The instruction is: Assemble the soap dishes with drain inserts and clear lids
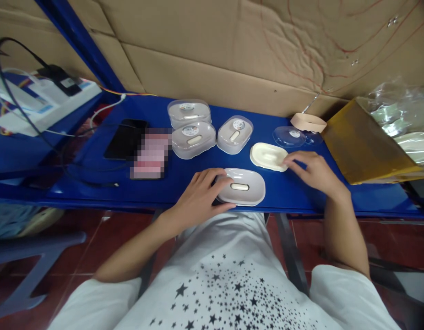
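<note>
Near the table's front edge lies an oval grey dish [253, 187] with a cream-coloured bar in its middle slot. My left hand [207, 192] grips its left side, thumb over the rim. Up and to the right, my right hand [310, 169] pinches the right end of a cream oval piece [262, 156] lying on the table. Behind them stand lidded grey dishes with round stickers, one [235, 134] in the middle and others [193, 140] to its left. A clear lid [289, 136] lies behind the cream piece.
A peach-coloured ring-shaped piece [308, 123] stands at the back. On the right is an open box [366, 142] with plastic-wrapped pieces. A black phone [126, 139], a blurred pink item [150, 153], cables and a power strip [54, 105] lie left.
</note>
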A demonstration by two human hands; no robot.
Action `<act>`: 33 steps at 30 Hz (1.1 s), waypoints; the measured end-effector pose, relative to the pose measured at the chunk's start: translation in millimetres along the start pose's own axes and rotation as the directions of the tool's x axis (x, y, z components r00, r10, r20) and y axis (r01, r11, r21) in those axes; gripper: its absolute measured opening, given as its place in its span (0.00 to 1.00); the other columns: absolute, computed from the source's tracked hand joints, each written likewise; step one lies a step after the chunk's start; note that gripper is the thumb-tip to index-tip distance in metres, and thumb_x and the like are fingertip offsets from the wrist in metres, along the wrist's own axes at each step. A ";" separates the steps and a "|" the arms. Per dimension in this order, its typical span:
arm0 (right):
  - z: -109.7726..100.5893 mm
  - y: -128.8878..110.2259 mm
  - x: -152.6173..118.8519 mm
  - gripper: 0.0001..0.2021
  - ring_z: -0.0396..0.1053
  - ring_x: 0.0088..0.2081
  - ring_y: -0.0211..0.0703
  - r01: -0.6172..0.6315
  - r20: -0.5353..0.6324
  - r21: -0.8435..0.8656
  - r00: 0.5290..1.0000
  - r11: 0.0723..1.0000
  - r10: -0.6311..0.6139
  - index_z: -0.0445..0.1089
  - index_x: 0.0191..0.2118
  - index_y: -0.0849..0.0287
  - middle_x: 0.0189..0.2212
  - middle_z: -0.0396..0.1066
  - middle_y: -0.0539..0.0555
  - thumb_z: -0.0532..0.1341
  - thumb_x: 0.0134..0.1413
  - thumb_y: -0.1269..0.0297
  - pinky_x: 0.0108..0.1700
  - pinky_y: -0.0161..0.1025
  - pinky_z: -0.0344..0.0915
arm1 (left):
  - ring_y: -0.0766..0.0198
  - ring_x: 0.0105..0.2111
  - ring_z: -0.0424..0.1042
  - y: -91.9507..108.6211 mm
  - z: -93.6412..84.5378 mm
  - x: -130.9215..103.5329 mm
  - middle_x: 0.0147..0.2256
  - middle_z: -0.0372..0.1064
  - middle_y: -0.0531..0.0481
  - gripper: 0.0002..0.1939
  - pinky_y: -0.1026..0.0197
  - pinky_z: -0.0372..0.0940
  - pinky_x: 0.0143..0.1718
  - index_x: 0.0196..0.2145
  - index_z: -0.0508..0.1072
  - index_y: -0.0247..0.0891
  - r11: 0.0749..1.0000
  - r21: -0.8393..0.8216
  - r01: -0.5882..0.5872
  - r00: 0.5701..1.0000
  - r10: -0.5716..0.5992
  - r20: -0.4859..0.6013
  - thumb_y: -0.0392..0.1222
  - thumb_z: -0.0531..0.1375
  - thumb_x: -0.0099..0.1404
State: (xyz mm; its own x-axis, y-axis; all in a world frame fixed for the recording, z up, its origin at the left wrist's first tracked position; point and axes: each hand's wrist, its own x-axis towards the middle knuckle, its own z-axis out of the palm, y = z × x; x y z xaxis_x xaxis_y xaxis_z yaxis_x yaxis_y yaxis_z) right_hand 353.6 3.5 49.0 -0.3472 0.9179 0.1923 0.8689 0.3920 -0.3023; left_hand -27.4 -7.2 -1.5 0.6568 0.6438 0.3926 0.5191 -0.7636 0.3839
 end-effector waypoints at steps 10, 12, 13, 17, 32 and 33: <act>-6.9 87.6 16.8 0.26 0.67 0.69 0.70 -0.217 -0.053 -0.227 0.976 0.949 0.210 0.74 0.65 0.52 0.64 0.74 0.64 0.63 0.64 0.55 0.72 0.77 0.53 | 0.42 0.63 0.70 -2.2 -1.9 -1.3 0.62 0.68 0.37 0.32 0.41 0.67 0.62 0.67 0.66 0.42 0.999 0.011 -0.031 1.000 0.031 0.005 0.53 0.70 0.72; -3.4 84.7 -6.1 0.24 0.68 0.67 0.68 -0.196 -0.084 -0.214 0.980 0.957 0.182 0.75 0.62 0.48 0.62 0.73 0.61 0.66 0.64 0.46 0.73 0.76 0.52 | 0.42 0.63 0.69 -2.5 -2.7 -1.6 0.62 0.68 0.37 0.33 0.41 0.67 0.63 0.68 0.66 0.42 0.999 0.002 -0.047 0.999 0.047 0.014 0.54 0.70 0.73; -2.7 83.1 -18.3 0.26 0.69 0.67 0.67 -0.194 -0.095 -0.181 0.979 0.964 0.179 0.75 0.62 0.47 0.63 0.72 0.61 0.66 0.64 0.43 0.72 0.74 0.54 | 0.42 0.63 0.69 -2.4 -3.2 -1.5 0.62 0.68 0.37 0.32 0.41 0.67 0.63 0.68 0.66 0.42 0.999 -0.007 -0.051 0.999 0.051 0.016 0.54 0.69 0.73; -5.8 76.5 -54.3 0.30 0.72 0.63 0.63 -0.219 -0.161 0.018 0.962 0.976 0.219 0.72 0.62 0.50 0.60 0.72 0.61 0.70 0.61 0.40 0.66 0.65 0.68 | 0.43 0.63 0.70 -1.1 -4.9 -0.5 0.62 0.68 0.38 0.30 0.40 0.67 0.64 0.69 0.66 0.44 0.999 -0.042 -0.019 1.000 0.019 0.020 0.51 0.67 0.75; 40.8 -76.1 -15.3 0.28 0.55 0.78 0.55 0.402 -0.058 0.287 0.913 0.869 -0.404 0.62 0.74 0.45 0.73 0.65 0.57 0.65 0.74 0.60 0.75 0.61 0.63 | 0.38 0.70 0.65 -7.2 -1.4 -2.9 0.75 0.53 0.31 0.47 0.32 0.68 0.66 0.77 0.50 0.51 0.995 -0.095 -0.037 0.999 0.034 -0.030 0.58 0.70 0.72; 44.6 -77.0 -17.1 0.28 0.54 0.78 0.55 0.421 -0.069 0.250 0.906 0.872 -0.417 0.62 0.75 0.45 0.73 0.66 0.57 0.65 0.74 0.61 0.76 0.62 0.62 | 0.38 0.71 0.64 -7.4 -1.4 -3.1 0.74 0.55 0.33 0.44 0.32 0.68 0.66 0.76 0.54 0.51 0.996 -0.084 -0.037 0.999 0.037 -0.008 0.59 0.69 0.72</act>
State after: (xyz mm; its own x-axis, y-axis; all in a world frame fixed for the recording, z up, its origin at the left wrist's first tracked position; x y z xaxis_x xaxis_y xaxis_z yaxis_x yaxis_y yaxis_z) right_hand 276.9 -39.6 27.4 -0.6531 0.6639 0.3644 0.5234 0.7434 -0.4164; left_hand -34.0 -3.5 -4.3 0.6711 0.6157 0.4129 0.4464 -0.7803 0.4381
